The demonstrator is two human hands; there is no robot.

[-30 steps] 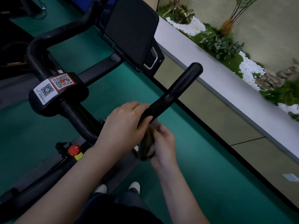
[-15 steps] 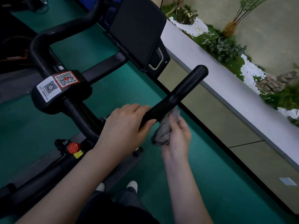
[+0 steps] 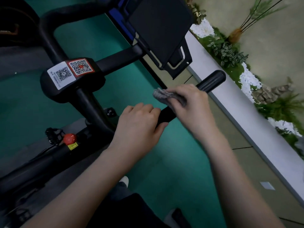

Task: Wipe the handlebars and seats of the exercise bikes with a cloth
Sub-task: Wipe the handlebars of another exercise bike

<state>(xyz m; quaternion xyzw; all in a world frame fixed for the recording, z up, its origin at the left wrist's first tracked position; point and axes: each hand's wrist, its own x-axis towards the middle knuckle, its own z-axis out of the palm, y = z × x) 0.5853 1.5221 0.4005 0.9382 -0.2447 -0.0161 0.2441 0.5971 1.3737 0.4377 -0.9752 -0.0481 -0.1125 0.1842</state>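
A black exercise bike's right handlebar [image 3: 211, 80] juts up and right from the middle of the view. My left hand [image 3: 139, 125] grips its lower part, fingers curled over the top. My right hand [image 3: 193, 106] holds a grey cloth [image 3: 166, 95] wrapped over the bar just above the left hand. The cloth's loose end sticks out to the left. The left handlebar [image 3: 49, 28] curves at the upper left. The seat is out of view.
The bike's centre block [image 3: 72, 76] carries two QR stickers, and a dark screen [image 3: 158, 30] stands above it. A red knob [image 3: 69, 139] sits on the frame below. A white ledge [image 3: 246, 112] with plants and white pebbles runs along the right. The floor is green.
My right hand brought the cloth up from under the bar and laid it over the top, farther up the handlebar. The left hand kept its grip.
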